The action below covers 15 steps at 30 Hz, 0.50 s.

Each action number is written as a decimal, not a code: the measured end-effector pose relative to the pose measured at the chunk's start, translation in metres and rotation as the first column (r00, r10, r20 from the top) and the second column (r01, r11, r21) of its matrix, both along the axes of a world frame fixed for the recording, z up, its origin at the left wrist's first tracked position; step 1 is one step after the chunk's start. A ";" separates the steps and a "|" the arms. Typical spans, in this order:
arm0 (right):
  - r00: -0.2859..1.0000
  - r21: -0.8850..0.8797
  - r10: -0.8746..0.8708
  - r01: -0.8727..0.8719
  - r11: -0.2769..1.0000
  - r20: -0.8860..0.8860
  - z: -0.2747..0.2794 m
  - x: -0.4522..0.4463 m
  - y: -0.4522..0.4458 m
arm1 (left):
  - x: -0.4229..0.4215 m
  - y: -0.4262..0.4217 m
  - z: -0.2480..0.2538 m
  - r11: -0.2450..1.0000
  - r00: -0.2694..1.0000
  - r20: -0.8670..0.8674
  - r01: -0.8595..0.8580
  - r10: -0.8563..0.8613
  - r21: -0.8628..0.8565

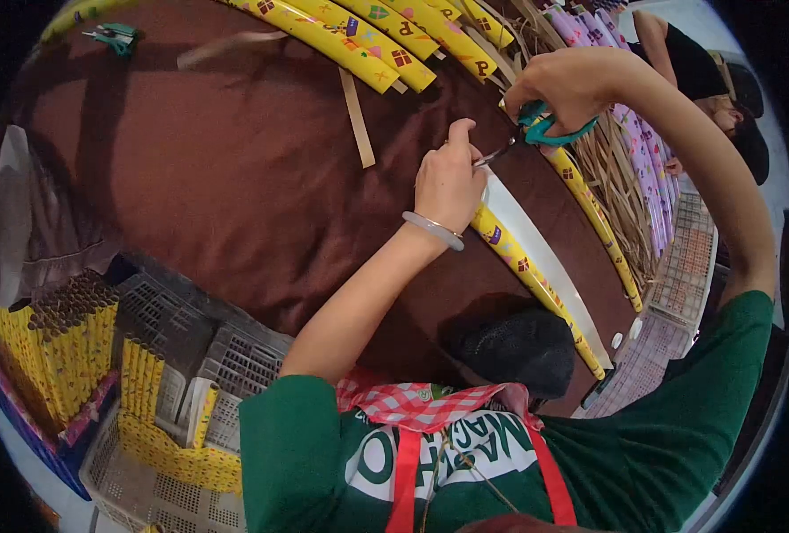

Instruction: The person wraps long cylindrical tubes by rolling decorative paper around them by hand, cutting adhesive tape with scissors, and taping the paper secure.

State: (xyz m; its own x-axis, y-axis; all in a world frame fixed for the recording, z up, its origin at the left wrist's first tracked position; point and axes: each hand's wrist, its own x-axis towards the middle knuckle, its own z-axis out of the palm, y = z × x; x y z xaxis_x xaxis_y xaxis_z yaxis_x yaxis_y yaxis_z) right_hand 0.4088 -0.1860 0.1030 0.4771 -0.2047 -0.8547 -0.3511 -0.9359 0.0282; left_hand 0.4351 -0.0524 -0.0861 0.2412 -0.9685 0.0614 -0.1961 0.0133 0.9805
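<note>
"How far along was the work?"

"Partway, I'd judge. One yellow paper (529, 274) lay partly rolled on the counter (190, 195), its white underside showing; that part was left open. A slim yellow roll (595, 218), apart to its right, looked finished."

"And the hands?"

"The left hand (450, 185) grasped the paper's top end. The right hand (574, 87) gripped green scissors (561, 134), blades toward the left."

"How many of each?"

"One paper, one pair of scissors held, one slim roll, about six thicker rolls (359, 55) opposite. Purple rolls (657, 194) overlapped too much to count."
</note>
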 end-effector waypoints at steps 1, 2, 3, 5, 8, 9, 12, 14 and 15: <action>1.000 0.038 0.008 -0.008 0.999 0.009 0.000 0.001 -0.001 | 0.000 0.000 0.000 1.000 1.000 0.006 -0.001 0.001 0.001; 1.000 0.057 0.013 -0.013 0.998 0.014 -0.002 0.001 -0.003 | 0.000 0.000 0.000 1.000 1.000 0.006 -0.004 0.004 0.001; 1.000 0.077 0.017 -0.019 0.997 0.019 -0.004 0.001 -0.005 | 0.000 0.000 0.000 1.000 1.000 0.006 -0.002 0.002 0.002; 0.999 0.111 0.043 -0.046 0.993 0.030 -0.013 -0.005 -0.014 | 0.000 0.000 0.001 1.000 1.000 0.003 -0.002 0.002 0.002; 0.997 0.114 0.071 -0.073 0.991 0.021 -0.025 -0.014 -0.025 | 0.001 0.000 0.002 1.000 1.000 0.000 0.004 -0.004 0.010; 0.997 0.112 0.078 -0.079 0.991 0.016 -0.026 -0.014 -0.025 | 0.001 0.000 0.002 1.000 1.000 -0.002 0.001 -0.001 0.003; 0.997 0.166 0.072 -0.073 0.983 0.013 -0.025 -0.014 -0.025 | 0.000 0.000 0.000 1.000 1.000 0.003 -0.005 0.005 -0.021; 0.999 0.125 0.044 -0.043 0.991 -0.010 -0.022 -0.012 -0.022 | 0.000 0.000 -0.001 0.999 1.000 0.010 -0.007 0.008 -0.038; 0.999 0.111 0.034 -0.032 0.993 -0.017 -0.022 -0.012 -0.021 | 0.001 0.000 0.000 1.000 1.000 0.022 0.005 -0.005 -0.006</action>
